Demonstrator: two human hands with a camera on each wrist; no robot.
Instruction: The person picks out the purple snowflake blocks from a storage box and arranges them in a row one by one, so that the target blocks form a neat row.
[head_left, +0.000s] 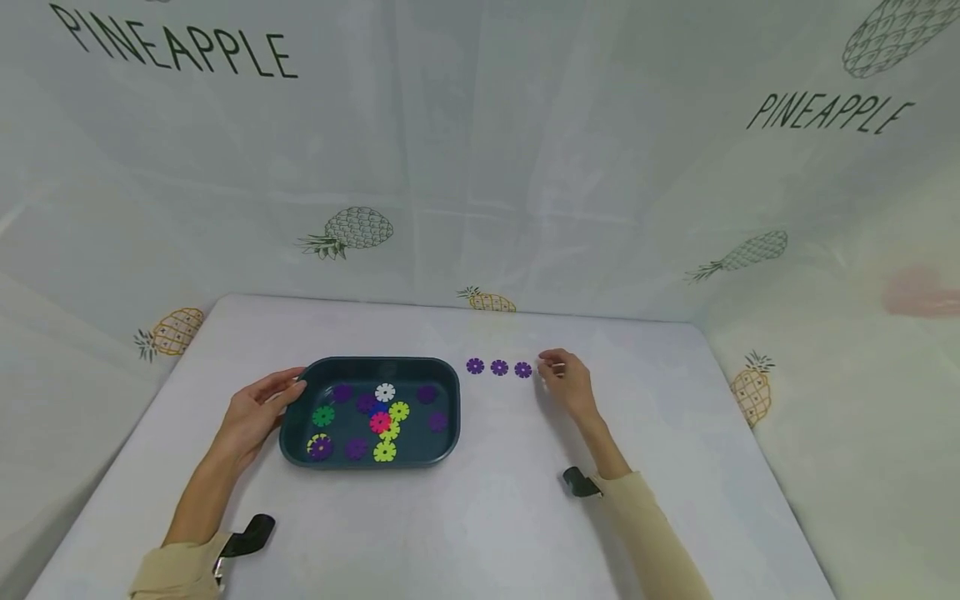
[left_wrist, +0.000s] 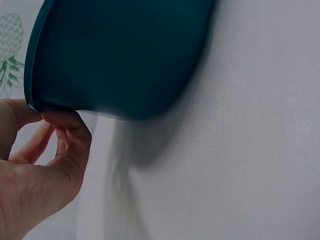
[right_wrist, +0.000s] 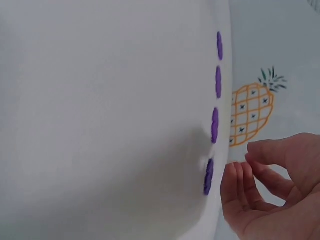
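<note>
On the left, my left hand [head_left: 249, 418] pinches the rim of a dark teal tray [head_left: 420, 437]. The left wrist view shows thumb and fingers at the edge of the tray [left_wrist: 125, 60], above the white surface. Inside lie flower-shaped notched discs, among them purple ones [head_left: 356, 449], a white one [head_left: 385, 392], a green one [head_left: 323, 416] and a pink one [head_left: 380, 422]. Right of the tray, several purple discs [head_left: 498, 367] form a row. At its right end is my right hand [head_left: 570, 385], loosely bent, apart from the nearest disc [right_wrist: 208, 176] and holding nothing visible.
The white tabletop [head_left: 495, 525] carries the tray and the row. Behind it hangs a pale curtain [head_left: 570, 167] with pineapple drawings and lettering. A black wrist device [head_left: 251, 535] is at the left wrist, another [head_left: 579, 482] at the right.
</note>
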